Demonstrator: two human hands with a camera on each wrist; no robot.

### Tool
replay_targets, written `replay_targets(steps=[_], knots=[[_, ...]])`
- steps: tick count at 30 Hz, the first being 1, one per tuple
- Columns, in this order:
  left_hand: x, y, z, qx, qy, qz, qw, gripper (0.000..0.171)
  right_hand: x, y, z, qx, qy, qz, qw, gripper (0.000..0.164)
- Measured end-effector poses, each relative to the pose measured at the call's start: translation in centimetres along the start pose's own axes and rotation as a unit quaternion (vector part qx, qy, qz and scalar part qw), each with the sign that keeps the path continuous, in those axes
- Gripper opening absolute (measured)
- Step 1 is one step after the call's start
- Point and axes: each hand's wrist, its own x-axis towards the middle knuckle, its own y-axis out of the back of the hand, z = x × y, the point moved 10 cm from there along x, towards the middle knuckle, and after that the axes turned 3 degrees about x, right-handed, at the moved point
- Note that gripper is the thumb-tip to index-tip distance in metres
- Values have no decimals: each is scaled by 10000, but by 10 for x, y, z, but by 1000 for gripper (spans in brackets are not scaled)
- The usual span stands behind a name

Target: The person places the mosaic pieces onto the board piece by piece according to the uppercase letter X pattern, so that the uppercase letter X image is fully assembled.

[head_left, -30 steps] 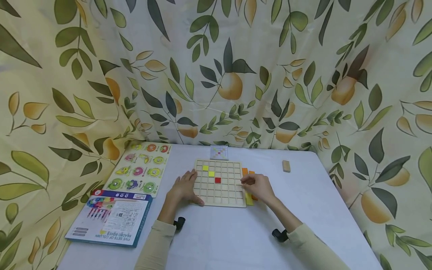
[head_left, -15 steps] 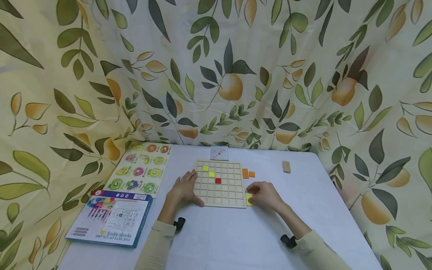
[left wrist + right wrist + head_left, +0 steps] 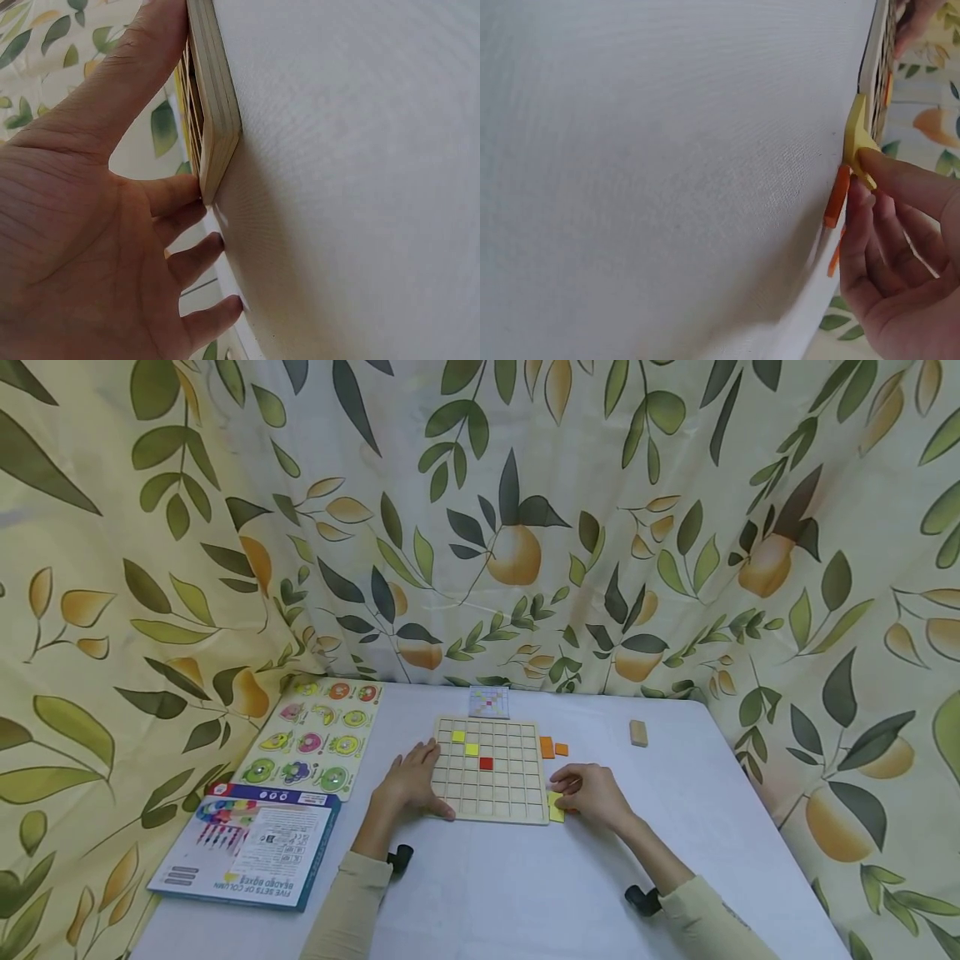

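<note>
A square wooden grid board (image 3: 517, 789) lies on the table, with two yellow squares (image 3: 472, 749) and a red square (image 3: 486, 763) in a diagonal row. My left hand (image 3: 407, 781) rests at its left side; the thumb lies along the near edge and the fingers are spread, as the left wrist view also shows. Just off the board's right edge, my right hand (image 3: 594, 793) pinches a yellow tile (image 3: 856, 131) between thumb and fingers. An orange tile (image 3: 837, 196) lies beside it, partly hidden by the hand in the head view.
Two orange tiles (image 3: 547, 747) lie right of the board. A small pattern card (image 3: 489, 702) is behind it. A wooden block (image 3: 638, 732) stands at the back right. At left are a fruit picture board (image 3: 309, 742) and a flat box (image 3: 247, 852).
My right hand has moved from the orange tiles nearer to me, down to the yellow tile, uncovering the orange ones. My left hand has stayed at the board.
</note>
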Motion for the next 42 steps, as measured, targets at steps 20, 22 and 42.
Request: replay_targets(steps=[20, 22, 42], knots=[[3, -3, -5, 89, 43, -19, 9999, 137, 17, -7, 1, 1787, -503, 18, 9826, 39], [3, -3, -5, 140, 65, -25, 9999, 137, 21, -10, -3, 1744, -454, 39, 9836, 38], [3, -2, -2, 96, 3, -9, 10000, 134, 54, -44, -26, 1850, -137, -29, 9826, 31]])
